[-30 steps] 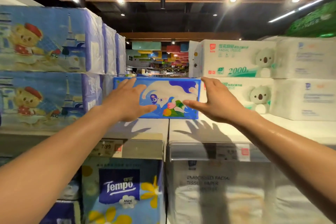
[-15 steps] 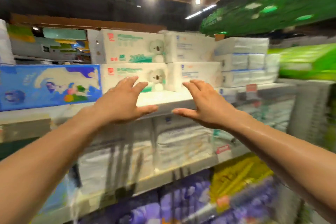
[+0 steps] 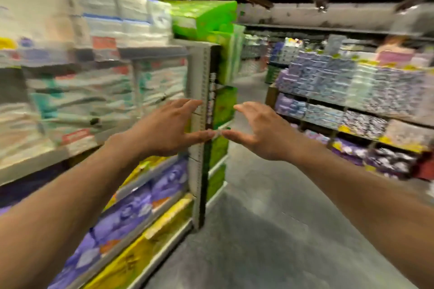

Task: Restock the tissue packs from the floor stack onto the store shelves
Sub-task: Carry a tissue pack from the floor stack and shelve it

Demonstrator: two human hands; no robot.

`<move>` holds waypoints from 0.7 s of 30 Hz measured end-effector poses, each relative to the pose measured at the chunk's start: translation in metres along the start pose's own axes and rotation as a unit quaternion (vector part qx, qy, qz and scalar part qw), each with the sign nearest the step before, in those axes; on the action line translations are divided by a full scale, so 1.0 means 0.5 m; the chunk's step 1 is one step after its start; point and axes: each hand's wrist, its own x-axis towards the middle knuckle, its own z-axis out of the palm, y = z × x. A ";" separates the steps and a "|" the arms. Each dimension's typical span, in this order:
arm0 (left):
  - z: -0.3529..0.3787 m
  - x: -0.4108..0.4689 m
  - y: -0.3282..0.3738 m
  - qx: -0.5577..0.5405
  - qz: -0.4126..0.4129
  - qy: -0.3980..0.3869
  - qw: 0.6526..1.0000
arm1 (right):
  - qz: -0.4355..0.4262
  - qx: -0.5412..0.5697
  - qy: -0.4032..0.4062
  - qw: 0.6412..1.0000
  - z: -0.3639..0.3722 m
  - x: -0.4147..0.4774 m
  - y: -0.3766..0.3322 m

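Fingers (image 3: pixel 187 103) of the left hand (image 3: pixel 162 129) and right hand (image 3: pixel 263 135) are spread loose in the blurred head view, holding nothing. White plastic-wrapped tissue packs (image 3: pixel 131 7) fill the grey metal store shelves (image 3: pixel 150 53) at left; the floor stack is out of sight. Best find it first, then take one pack by opposite ends.

We can read no text here: blur smears every label. The red tags (image 3: pixel 104 42) on the edges of the left shelves (image 3: pixel 152 52), the white marks on the dark strip (image 3: pixel 212 94) down the end post (image 3: pixel 199 73), and the printing on the tissue packs (image 3: pixel 131 7) are all illegible to us.
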 end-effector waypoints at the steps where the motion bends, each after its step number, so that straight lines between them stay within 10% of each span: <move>1: 0.036 0.040 0.039 -0.015 0.006 -0.011 1.000 | 0.028 0.000 -0.005 1.000 0.002 -0.019 0.057; 21: 0.656 1.000 0.539 -0.163 0.281 -0.149 0.934 | 0.448 0.020 -0.014 0.894 0.061 -0.122 1.080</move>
